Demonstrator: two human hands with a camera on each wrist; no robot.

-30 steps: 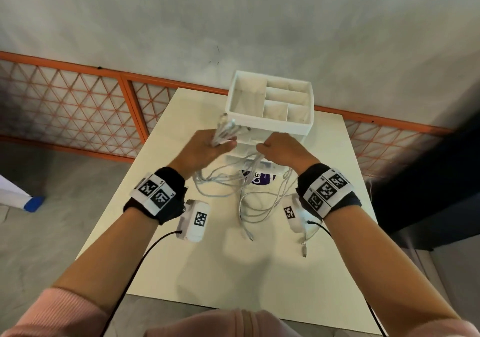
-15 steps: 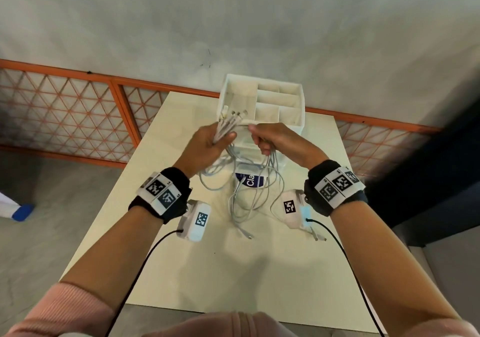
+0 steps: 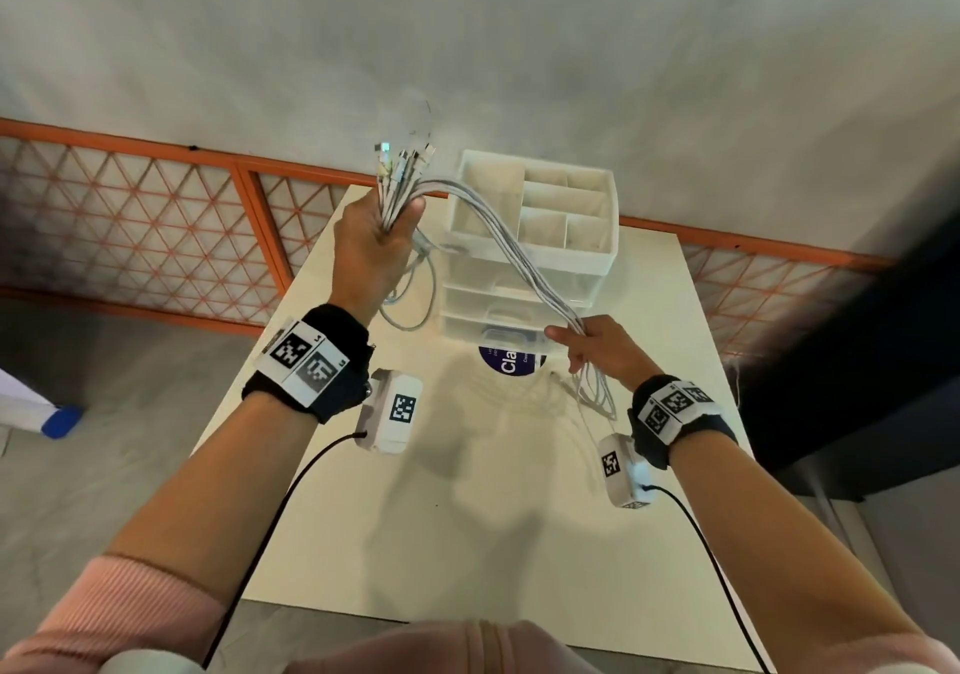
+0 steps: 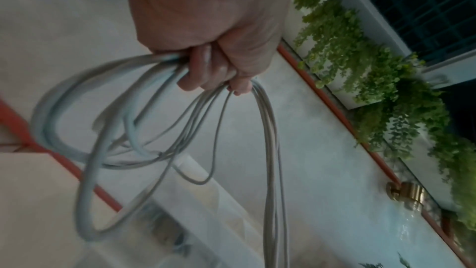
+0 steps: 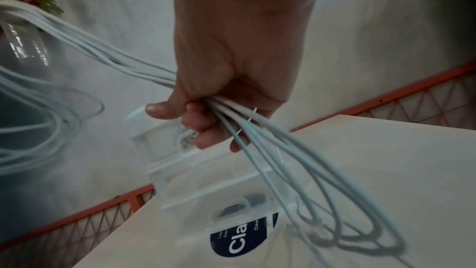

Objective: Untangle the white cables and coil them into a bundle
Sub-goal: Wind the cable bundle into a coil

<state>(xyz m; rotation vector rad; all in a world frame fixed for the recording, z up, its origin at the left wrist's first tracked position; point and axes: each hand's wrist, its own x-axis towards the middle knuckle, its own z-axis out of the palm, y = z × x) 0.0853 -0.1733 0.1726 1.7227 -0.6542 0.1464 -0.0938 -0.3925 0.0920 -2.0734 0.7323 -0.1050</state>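
White cables (image 3: 519,252) are held stretched between two raised hands above the desk (image 3: 467,543).

The plug ends are clenched in the fisted left hand (image 3: 371,247), over the far left corner; the strands are gripped lower by the curled right hand (image 3: 602,348), loops hanging beneath. A white drawer organizer (image 3: 535,242) is seen at the far edge.

Head cam looks down from above at the whole table (image 3: 467,543), both forearms in shot. Each wrist cam sits super close behind its own fist, pointing out along the fingers. All three catch the white drawer organizer (image 3: 535,237) at the far edge.
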